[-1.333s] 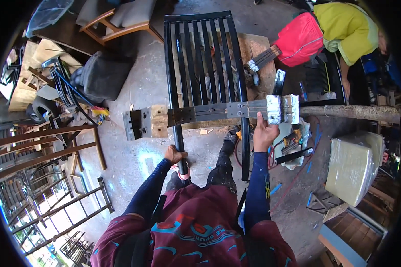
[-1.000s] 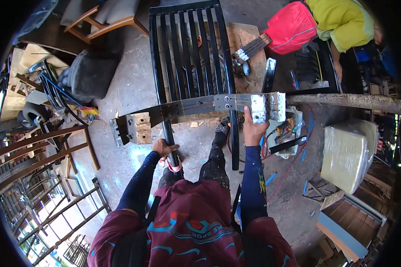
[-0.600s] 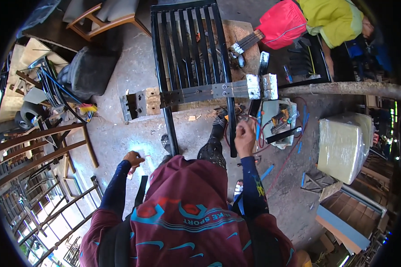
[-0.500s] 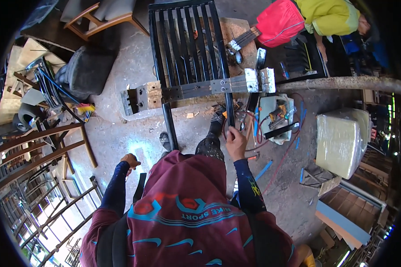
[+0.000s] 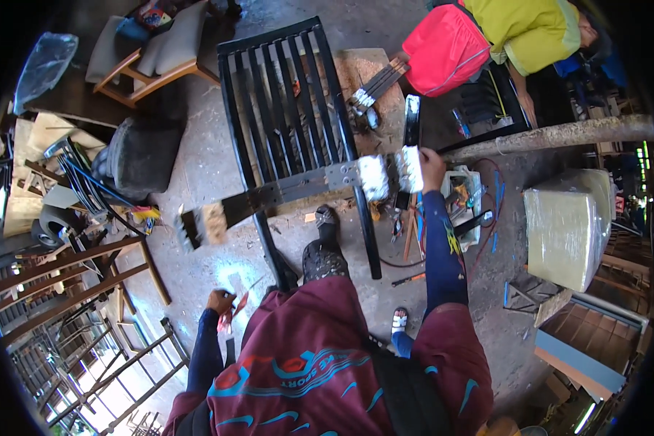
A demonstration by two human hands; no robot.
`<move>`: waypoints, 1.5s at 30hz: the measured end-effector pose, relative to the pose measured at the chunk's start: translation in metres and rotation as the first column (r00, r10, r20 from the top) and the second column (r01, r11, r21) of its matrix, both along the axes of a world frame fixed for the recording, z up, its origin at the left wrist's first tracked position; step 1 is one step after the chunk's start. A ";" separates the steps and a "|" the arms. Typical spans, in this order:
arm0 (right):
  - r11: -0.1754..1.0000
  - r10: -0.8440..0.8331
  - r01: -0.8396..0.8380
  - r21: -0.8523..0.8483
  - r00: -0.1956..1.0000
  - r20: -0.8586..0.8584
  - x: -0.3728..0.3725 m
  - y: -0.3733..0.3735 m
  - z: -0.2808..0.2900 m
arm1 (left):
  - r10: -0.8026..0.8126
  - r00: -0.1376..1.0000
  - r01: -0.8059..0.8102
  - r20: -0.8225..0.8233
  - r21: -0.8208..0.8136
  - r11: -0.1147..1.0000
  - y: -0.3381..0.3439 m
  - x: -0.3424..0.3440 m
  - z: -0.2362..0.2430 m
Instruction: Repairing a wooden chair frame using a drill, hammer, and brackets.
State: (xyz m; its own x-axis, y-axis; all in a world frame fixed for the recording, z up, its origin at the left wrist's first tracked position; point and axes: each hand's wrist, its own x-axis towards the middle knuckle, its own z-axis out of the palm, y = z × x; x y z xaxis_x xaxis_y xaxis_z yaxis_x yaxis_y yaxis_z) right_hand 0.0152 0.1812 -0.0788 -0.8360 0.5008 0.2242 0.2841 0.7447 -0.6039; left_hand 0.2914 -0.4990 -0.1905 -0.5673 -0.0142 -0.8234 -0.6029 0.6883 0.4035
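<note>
A black slatted wooden chair back [image 5: 279, 102] lies ahead of me, its two legs reaching toward my feet. Across it rests a long dark bar [image 5: 298, 187], with a pale wooden block near its left end and white wrapping at its right. My right hand [image 5: 433, 170] has its fingers closed round the white-wrapped right end. Low at my left side, my left hand [image 5: 221, 301] is closed on a thin reddish-and-white thing [image 5: 234, 312] too small to make out.
Right of the chair back stands a pale bin [image 5: 469, 232] of tools, with a red hose around it. A plastic-wrapped cushion [image 5: 568, 232] is farther right. At the upper right, a person in a yellow shirt [image 5: 527, 33] bends over dark slats. Wooden frames [image 5: 73, 272] crowd the left.
My right hand has gone from the chair's right leg to the bar's right end. The bar now slants, its left end nearer me. My view has shifted.
</note>
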 end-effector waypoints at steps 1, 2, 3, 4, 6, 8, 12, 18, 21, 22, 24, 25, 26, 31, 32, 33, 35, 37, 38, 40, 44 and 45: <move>0.997 -0.017 0.012 0.072 0.997 0.074 -0.033 0.011 -0.012 | -0.048 0.999 0.049 0.008 -0.091 0.995 -0.001 0.008 0.004; 0.998 0.052 -0.049 -0.033 0.993 0.103 -0.068 0.021 -0.025 | -0.055 0.998 0.057 0.022 -0.153 0.987 -0.004 0.017 0.012; 0.992 0.067 -0.046 -0.120 0.981 0.182 -0.101 0.028 -0.041 | -0.025 1.000 0.024 -0.003 -0.122 0.992 -0.005 0.028 0.023; 0.986 0.114 -0.095 -0.134 0.983 0.147 -0.135 0.033 -0.059 | -0.205 0.979 0.198 -0.001 -0.243 0.949 -0.005 0.034 0.032; 0.975 0.095 -0.057 -0.215 0.981 0.170 -0.193 0.035 -0.096 | -0.086 0.994 0.100 0.062 -0.271 0.957 0.002 0.050 0.057; 0.951 0.060 0.006 -0.310 0.978 0.202 -0.236 0.032 -0.130 | -0.023 0.993 0.054 0.113 -0.284 0.957 0.016 0.060 0.081; 0.853 -0.167 0.193 -0.485 0.981 0.098 -0.284 0.010 -0.180 | 0.298 0.926 -0.237 0.231 -0.259 0.936 0.050 0.073 0.117; 0.515 -0.347 0.332 -0.790 0.924 0.162 -0.295 -0.013 -0.159 | 0.224 0.944 -0.169 0.243 -0.227 0.959 0.081 0.078 0.124; 0.517 -0.154 0.078 -0.852 0.988 -0.002 -0.273 -0.010 -0.092 | 0.259 0.920 -0.194 0.292 -0.233 0.953 0.077 0.064 0.122; 0.677 -0.085 0.015 -0.736 0.995 -0.057 -0.268 -0.012 -0.062 | 0.242 0.921 -0.191 0.306 -0.189 0.963 0.070 0.056 0.122; 0.787 0.107 -0.216 -0.578 0.970 -0.217 -0.247 -0.007 0.008 | 0.155 0.946 -0.124 0.284 -0.126 0.984 0.050 0.036 0.122; 0.882 0.174 -0.238 -0.408 0.967 -0.188 -0.237 -0.003 0.047 | 0.167 0.952 -0.138 0.255 -0.126 0.982 0.034 0.023 0.123; 0.917 0.199 -0.247 -0.314 0.964 -0.177 -0.226 -0.005 0.087 | 0.286 0.931 -0.264 0.227 -0.121 0.957 0.017 0.010 0.125; 0.922 0.381 -0.349 0.168 0.895 -0.232 -0.144 -0.042 0.270 | 0.047 0.916 -0.152 -0.400 -0.237 0.960 -0.090 -0.087 0.190; 0.869 0.491 -0.444 0.218 0.829 -0.269 -0.122 -0.055 0.300 | 0.071 0.854 -0.220 -0.516 -0.234 0.947 -0.099 -0.105 0.212; 0.855 0.509 -0.456 0.245 0.829 -0.231 -0.102 -0.071 0.328 | 0.040 0.754 -0.141 -0.656 -0.102 0.985 -0.103 -0.122 0.238; 0.822 0.564 -0.505 0.262 0.787 -0.251 -0.056 -0.107 0.371 | 0.367 0.667 -0.296 -0.649 0.221 0.929 -0.090 -0.144 0.293; 0.682 0.681 -0.503 0.531 0.702 -0.209 -0.013 -0.149 0.398 | 0.487 0.645 -0.287 -0.589 0.404 0.869 -0.062 -0.157 0.345; 0.659 0.711 -0.523 0.541 0.667 -0.221 0.005 -0.171 0.405 | 0.452 0.640 -0.223 -0.622 0.413 0.883 -0.045 -0.161 0.367; 0.579 0.770 -0.521 0.627 0.603 -0.210 0.030 -0.210 0.417 | 0.404 0.575 -0.076 -0.711 0.445 0.892 -0.012 -0.159 0.402; 0.408 0.853 -0.425 0.808 0.493 -0.171 0.056 -0.259 0.421 | 0.269 0.481 0.125 -0.835 0.369 0.921 0.015 -0.149 0.455; 0.382 0.853 -0.393 0.837 0.498 -0.155 0.062 -0.264 0.419 | 0.293 0.514 0.158 -0.806 0.425 0.891 0.016 -0.145 0.461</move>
